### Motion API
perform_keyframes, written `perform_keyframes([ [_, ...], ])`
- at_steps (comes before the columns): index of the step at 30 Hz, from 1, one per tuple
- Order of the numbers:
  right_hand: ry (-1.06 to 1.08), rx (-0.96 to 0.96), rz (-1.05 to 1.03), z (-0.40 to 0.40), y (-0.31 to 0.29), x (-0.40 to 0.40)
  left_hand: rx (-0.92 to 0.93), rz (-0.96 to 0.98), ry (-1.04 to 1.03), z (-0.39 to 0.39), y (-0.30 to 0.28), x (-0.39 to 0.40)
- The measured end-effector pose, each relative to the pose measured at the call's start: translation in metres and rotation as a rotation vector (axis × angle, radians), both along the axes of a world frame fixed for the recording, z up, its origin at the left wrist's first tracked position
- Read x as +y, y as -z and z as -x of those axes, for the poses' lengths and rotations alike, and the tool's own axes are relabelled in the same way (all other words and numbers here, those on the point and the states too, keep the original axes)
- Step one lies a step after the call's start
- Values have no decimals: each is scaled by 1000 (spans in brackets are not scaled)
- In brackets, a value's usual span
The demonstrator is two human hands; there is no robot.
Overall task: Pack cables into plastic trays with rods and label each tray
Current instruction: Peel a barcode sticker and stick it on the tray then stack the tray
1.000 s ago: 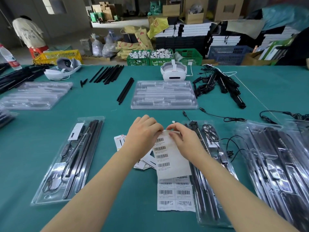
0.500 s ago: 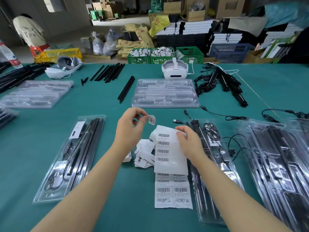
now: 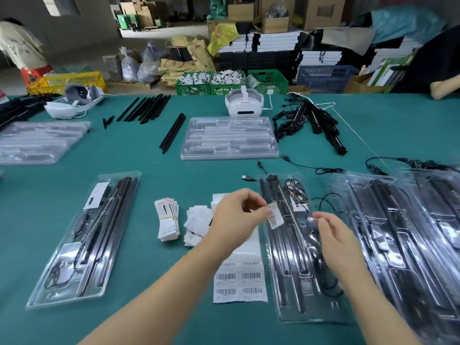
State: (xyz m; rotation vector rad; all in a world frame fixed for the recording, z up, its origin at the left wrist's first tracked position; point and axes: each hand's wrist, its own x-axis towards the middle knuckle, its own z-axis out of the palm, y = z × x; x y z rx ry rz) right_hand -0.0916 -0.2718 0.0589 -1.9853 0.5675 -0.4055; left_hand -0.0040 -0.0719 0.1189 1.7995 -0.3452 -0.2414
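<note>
My left hand (image 3: 236,217) pinches a small barcode label (image 3: 275,216) and holds it over the upper part of a clear plastic tray (image 3: 290,312) filled with black rods and a coiled cable. My right hand (image 3: 338,237) hovers over that same tray with loosely curved fingers, holding nothing. The sheet of barcode labels (image 3: 240,282) lies flat on the green table, partly under my left forearm. A second packed tray (image 3: 82,237) lies at the left with a white label (image 3: 95,195) at its top.
Two small stacks of white cards (image 3: 168,220) lie left of the sheet. More packed trays (image 3: 398,232) crowd the right. Empty trays (image 3: 229,138) (image 3: 39,140), loose black rods (image 3: 146,108), a cable bundle (image 3: 311,120) and two white headsets (image 3: 244,103) sit farther back.
My left hand peeled a label off the sheet and carried it right, over the tray. My right hand let go of the sheet, which now lies flat, and moved right above the tray.
</note>
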Motion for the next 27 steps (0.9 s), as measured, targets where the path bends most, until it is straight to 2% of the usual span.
perform_keyframes([
  [2, 61, -16, -92, 32, 16, 5, -15, -19, 67, 17, 6, -18],
  [6, 107, -9, -137, 73, 39, 14, 184, -23, 227, 42, 19, -46],
  [12, 39, -24, -175, 89, 48, 12, 331, -131, 254, 59, 40, -76],
  [17, 51, -35, -177, 89, 51, 12, 325, -212, 244, 64, 52, -86],
  [27, 51, -13, -77, 87, 54, 12, 184, -334, 237, 63, 61, -91],
])
